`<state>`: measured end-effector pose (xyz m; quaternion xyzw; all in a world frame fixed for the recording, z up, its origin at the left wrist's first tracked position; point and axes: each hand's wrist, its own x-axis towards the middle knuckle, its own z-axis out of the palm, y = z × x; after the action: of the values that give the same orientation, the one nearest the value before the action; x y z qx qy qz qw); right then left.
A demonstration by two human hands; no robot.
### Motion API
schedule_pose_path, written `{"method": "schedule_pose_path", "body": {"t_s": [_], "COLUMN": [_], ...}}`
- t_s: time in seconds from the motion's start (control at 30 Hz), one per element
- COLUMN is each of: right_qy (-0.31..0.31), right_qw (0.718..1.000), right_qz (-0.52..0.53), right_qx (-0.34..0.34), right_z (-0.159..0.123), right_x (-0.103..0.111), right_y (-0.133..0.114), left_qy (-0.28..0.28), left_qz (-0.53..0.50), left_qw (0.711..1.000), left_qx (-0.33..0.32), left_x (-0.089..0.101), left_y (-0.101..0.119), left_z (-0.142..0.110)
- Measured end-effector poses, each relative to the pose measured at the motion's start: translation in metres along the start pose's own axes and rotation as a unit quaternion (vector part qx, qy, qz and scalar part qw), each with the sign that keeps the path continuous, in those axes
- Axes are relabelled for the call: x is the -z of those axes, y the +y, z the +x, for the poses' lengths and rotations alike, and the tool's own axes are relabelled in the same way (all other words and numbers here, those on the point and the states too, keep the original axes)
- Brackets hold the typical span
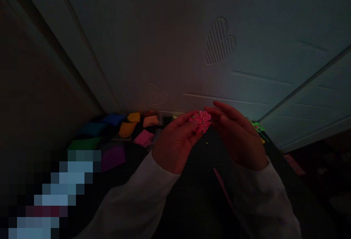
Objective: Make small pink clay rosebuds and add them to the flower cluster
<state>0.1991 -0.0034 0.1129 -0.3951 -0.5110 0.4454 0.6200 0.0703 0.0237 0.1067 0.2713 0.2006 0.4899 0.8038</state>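
Observation:
A pink cluster of small roses with green bits (202, 122) is held up in my left hand (178, 138), whose thumb and fingers are closed around its left side. Just to the right of the cluster is my right hand (240, 138), its fingers stretched out and partly apart. Whether those fingertips touch the roses I cannot tell. Below my right hand, a slim pink pointed tool (221, 185) lies on the dark table (192, 195), partly covered by the sleeve.
Several coloured packets, among them a blue one (113, 118), a purple one (113, 156) and a pink one (144, 137), lie at the left back. Green flower-like pieces (257, 126) sit at the right back. A pale panel with heart reliefs (221, 43) rises behind the table.

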Motion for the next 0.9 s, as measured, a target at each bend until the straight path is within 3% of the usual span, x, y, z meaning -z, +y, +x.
{"method": "schedule_pose_path", "body": {"t_s": [0.47, 0.9], "right_qy": [0.055, 0.030], "right_qw": [0.993, 0.980], "right_qz": [-0.101, -0.198], "right_qx": [0.029, 0.015], "right_z": [-0.002, -0.009], "right_x": [0.005, -0.001], "right_y": [-0.005, -0.020], "left_qy": [-0.030, -0.056], "left_qz": [-0.005, 0.187], "left_qw": [1.000, 0.979], "left_qx": [0.007, -0.050], "left_x": [-0.001, 0.004], "left_y": [0.004, 0.001], "left_z": [-0.004, -0.007]}}
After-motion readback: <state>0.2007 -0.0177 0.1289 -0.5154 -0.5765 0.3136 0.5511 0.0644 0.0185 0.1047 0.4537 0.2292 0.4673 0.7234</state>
